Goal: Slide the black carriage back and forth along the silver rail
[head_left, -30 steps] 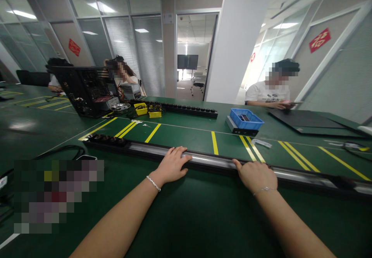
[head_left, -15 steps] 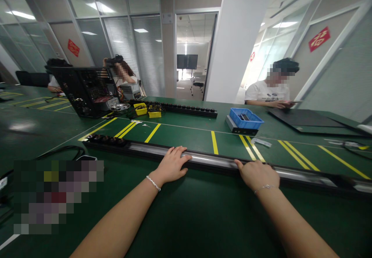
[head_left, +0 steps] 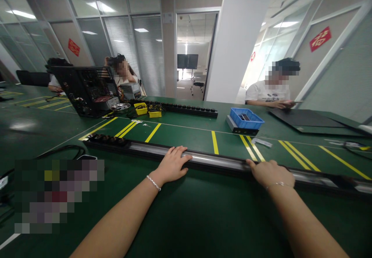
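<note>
My left hand point(head_left: 171, 165) lies on the long power strip point(head_left: 215, 160), fingers point(head_left: 181, 152) open and flat over its silver top. My right hand point(head_left: 271, 172) rests on the strip further along, fingers curled over it; whether they grip it I cannot tell. The strip lies flat across the green worktop point(head_left: 186, 215). Behind the strip stands a blue bin point(head_left: 246, 118). The strip is not lifted; I judge the work only begun.
</note>
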`<action>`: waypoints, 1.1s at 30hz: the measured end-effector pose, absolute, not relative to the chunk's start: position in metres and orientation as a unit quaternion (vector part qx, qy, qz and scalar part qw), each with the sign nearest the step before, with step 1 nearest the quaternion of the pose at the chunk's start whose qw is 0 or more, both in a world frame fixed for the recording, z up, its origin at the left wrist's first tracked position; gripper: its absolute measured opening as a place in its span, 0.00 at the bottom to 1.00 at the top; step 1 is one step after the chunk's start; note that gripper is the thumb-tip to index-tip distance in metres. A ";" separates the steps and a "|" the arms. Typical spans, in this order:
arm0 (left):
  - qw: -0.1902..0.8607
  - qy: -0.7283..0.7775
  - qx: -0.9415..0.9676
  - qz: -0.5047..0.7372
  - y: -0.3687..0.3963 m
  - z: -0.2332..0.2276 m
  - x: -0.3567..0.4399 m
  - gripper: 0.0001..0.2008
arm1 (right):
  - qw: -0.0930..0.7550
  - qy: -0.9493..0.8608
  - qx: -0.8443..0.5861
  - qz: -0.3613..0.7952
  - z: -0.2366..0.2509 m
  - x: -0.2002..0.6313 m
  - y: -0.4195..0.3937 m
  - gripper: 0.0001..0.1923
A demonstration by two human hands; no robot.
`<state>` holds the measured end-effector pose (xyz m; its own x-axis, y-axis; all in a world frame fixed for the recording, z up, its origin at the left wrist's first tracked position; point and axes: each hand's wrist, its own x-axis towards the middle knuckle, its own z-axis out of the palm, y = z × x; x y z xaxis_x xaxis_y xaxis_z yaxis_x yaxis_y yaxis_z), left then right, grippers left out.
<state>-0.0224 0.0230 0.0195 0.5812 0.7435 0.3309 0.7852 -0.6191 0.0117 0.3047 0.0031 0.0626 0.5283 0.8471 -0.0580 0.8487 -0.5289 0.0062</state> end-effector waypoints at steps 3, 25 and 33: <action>0.065 -0.430 -0.887 -0.154 0.023 0.020 -0.023 0.22 | 0.020 0.451 0.892 -0.033 0.064 0.320 0.005 0.41; 0.064 -0.434 -0.884 -0.158 0.023 0.019 -0.023 0.22 | -0.082 0.261 0.961 -0.028 0.042 0.408 0.012 0.43; 0.061 -0.436 -0.883 -0.159 0.024 0.019 -0.023 0.22 | -0.135 0.234 0.962 -0.042 0.037 0.437 0.001 0.45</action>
